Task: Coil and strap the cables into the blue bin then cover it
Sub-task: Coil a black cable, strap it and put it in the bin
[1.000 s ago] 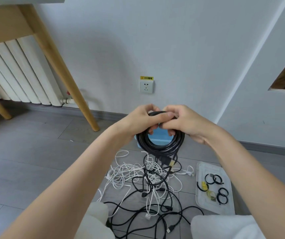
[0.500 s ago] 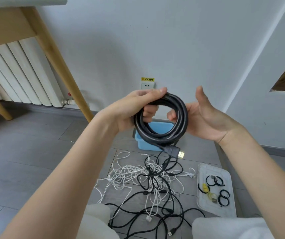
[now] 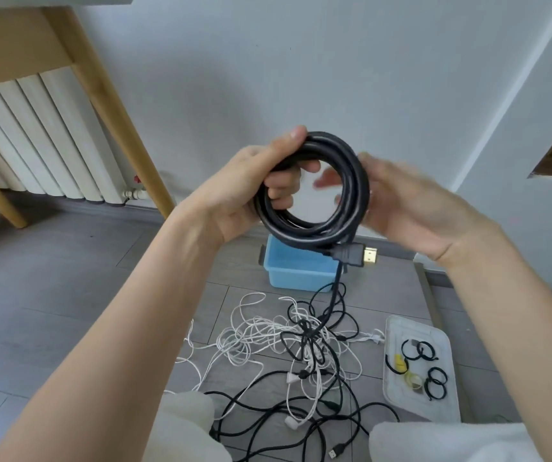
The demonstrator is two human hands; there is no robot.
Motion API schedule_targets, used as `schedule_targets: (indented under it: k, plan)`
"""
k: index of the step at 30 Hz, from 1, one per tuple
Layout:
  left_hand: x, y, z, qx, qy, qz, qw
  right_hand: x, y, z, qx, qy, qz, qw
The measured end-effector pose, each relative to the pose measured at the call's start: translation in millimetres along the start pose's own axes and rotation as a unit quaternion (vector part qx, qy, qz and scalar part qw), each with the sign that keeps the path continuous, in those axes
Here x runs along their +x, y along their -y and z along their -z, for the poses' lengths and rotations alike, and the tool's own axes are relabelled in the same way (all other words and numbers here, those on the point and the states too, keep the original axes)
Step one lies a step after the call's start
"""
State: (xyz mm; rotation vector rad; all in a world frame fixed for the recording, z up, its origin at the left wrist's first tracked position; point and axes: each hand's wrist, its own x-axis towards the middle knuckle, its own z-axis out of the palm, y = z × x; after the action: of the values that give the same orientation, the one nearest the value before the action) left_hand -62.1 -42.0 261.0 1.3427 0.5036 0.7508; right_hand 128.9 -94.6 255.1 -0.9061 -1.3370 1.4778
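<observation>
The left hand (image 3: 244, 191) grips a thick black coiled cable (image 3: 313, 191) held up above the open blue plastic bin (image 3: 296, 270) on the floor, its gold-tipped plug (image 3: 358, 256) hanging just over the bin; the right hand (image 3: 411, 208) is blurred at the coil's far side, so I cannot tell whether it grasps. The coiling looks done. Next comes strapping, which needs a black loop strap (image 3: 418, 350) from the clear lid (image 3: 398, 391) right of the bin, beside the tangled cables (image 3: 304, 348).

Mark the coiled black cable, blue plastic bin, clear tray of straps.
coiled black cable (image 3: 301, 233): head view, lower arc of coil.
blue plastic bin (image 3: 296, 276): head view, front wall.
clear tray of straps (image 3: 398, 391): head view, bare left floor.
</observation>
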Motion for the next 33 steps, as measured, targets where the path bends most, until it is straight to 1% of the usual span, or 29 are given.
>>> schedule_targets:
  k: [1,2,3,4,5,6,7,8,9,11,12,13,14,15,17,19,20,22,24,27,28,29,30,31,33]
  plan:
    - [1,3,1,-0.015,-0.020,-0.004,1.000,0,-13,1,0.005,0.035,-0.034,0.999]
    - [1,6,3,-0.032,-0.041,-0.003,0.999,-1,-25,3,0.003,0.053,-0.069,0.996]
    - [2,8,4,-0.049,-0.062,-0.001,0.997,-1,-37,7,-0.008,0.048,-0.095,0.994]
    - [2,9,6,-0.062,-0.086,0.003,0.994,2,-47,10,-0.019,0.017,-0.103,0.994]
    - [3,10,7,-0.068,-0.114,0.004,0.991,4,-52,10,-0.022,-0.033,-0.094,0.995]
    - [3,10,8,-0.070,-0.137,-0.001,0.988,6,-52,7,-0.006,-0.083,-0.070,0.994]
    - [4,9,6,-0.077,-0.150,-0.015,0.986,9,-46,1,0.028,-0.129,-0.028,0.991]
    - [4,6,2,-0.093,-0.148,-0.038,0.984,13,-33,-8,0.080,-0.168,0.027,0.982]
    - [5,0,-3,-0.115,-0.129,-0.067,0.983,15,-17,-16,0.144,-0.183,0.091,0.968]
    - [5,-14,-14,-0.149,-0.065,-0.130,0.978,17,21,-26,0.237,-0.161,0.211,0.935]
    - [5,-21,-19,-0.149,-0.043,-0.156,0.976,17,34,-29,0.255,-0.148,0.246,0.923]
    - [7,-24,-21,-0.141,-0.039,-0.171,0.974,20,35,-27,0.254,-0.141,0.254,0.922]
    - [9,-22,-20,-0.127,-0.056,-0.170,0.976,22,29,-25,0.255,-0.139,0.234,0.928]
    - [12,-15,-18,-0.111,-0.089,-0.150,0.978,26,13,-20,0.268,-0.156,0.194,0.931]
    - [17,9,-9,-0.104,-0.157,-0.078,0.979,34,-22,-14,0.287,-0.209,0.103,0.929]
    - [20,32,-2,-0.149,-0.191,-0.011,0.970,34,-45,-9,0.281,-0.229,0.041,0.931]
    - [21,41,1,-0.179,-0.201,0.008,0.963,30,-50,-9,0.289,-0.215,0.027,0.932]
    - [23,51,2,-0.239,-0.212,0.023,0.947,22,-46,-12,0.308,-0.182,0.029,0.933]
    - [23,56,-1,-0.300,-0.228,0.025,0.926,15,-43,-16,0.281,-0.173,0.041,0.943]
    - [23,61,-8,-0.377,-0.250,0.013,0.892,11,-49,-24,0.107,-0.163,0.060,0.979]
    - [23,61,-11,-0.379,-0.256,0.006,0.889,11,-52,-26,0.076,-0.149,0.061,0.984]
    - [23,62,-14,-0.360,-0.262,-0.002,0.895,11,-55,-30,0.076,-0.141,0.060,0.985]
    - [22,65,-18,-0.329,-0.261,-0.010,0.907,12,-60,-32,0.074,-0.151,0.059,0.984]
    - [22,68,-23,-0.296,-0.252,-0.019,0.921,13,-62,-32,0.066,-0.184,0.060,0.979]
    - [20,73,-31,-0.230,-0.219,-0.026,0.948,15,-61,-30,0.041,-0.289,0.070,0.954]
